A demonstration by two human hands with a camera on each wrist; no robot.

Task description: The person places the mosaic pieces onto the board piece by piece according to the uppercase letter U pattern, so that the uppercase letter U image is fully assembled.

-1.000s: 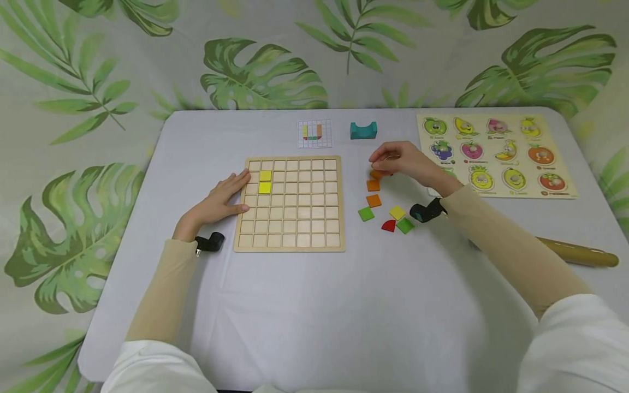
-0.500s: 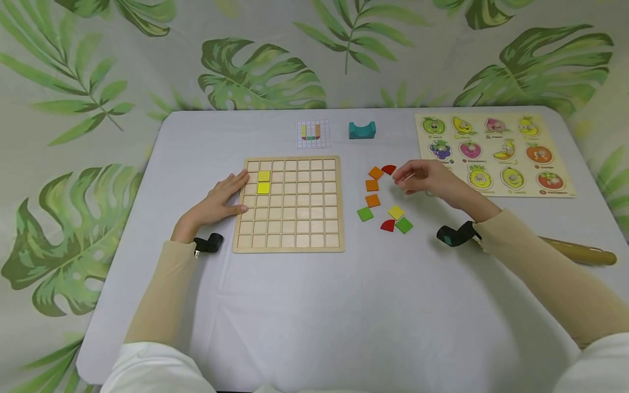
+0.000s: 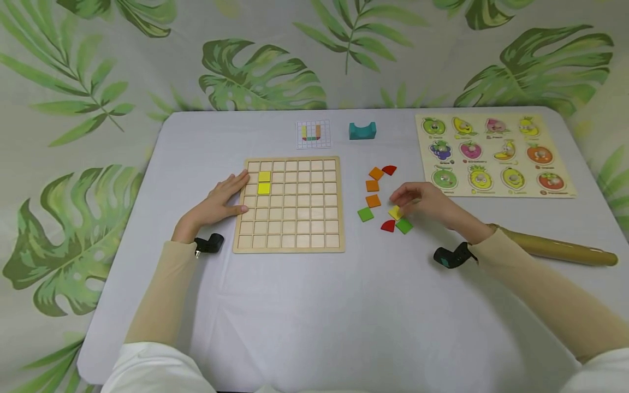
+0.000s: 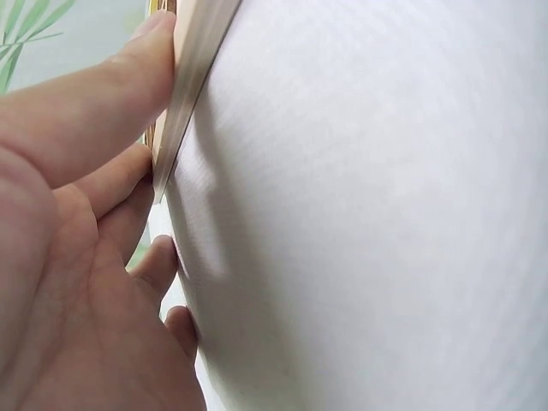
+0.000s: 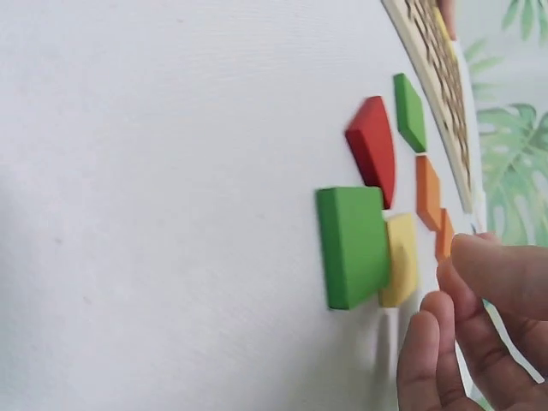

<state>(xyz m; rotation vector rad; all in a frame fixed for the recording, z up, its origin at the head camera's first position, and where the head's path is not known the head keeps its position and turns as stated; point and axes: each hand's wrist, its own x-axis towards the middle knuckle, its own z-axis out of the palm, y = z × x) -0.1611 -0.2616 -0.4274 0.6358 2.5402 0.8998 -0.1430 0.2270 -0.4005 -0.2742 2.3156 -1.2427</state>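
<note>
Flat, pale wooden grid board: judged light and stiff, may slide on the white-covered worktop; best held by its rim. Left hand rests at the board's left edge, grip spread. Thin, square, yellow wood-like tile, right of the board: probably light, rigid, smooth, hard to break; take by two opposite side faces. Right hand just over it, grip loosely bent, nothing seen between fingers and thumb; contact cannot be told. Also right of the board: cream fruit-picture puzzle board, well apart; glossy brown rod. Beyond the board's far edge: white card with coloured U, teal notched block. Obstruction: green square tile, then red quarter-round piece, right of the board, crowd the yellow tile, limiting finger room.
</note>
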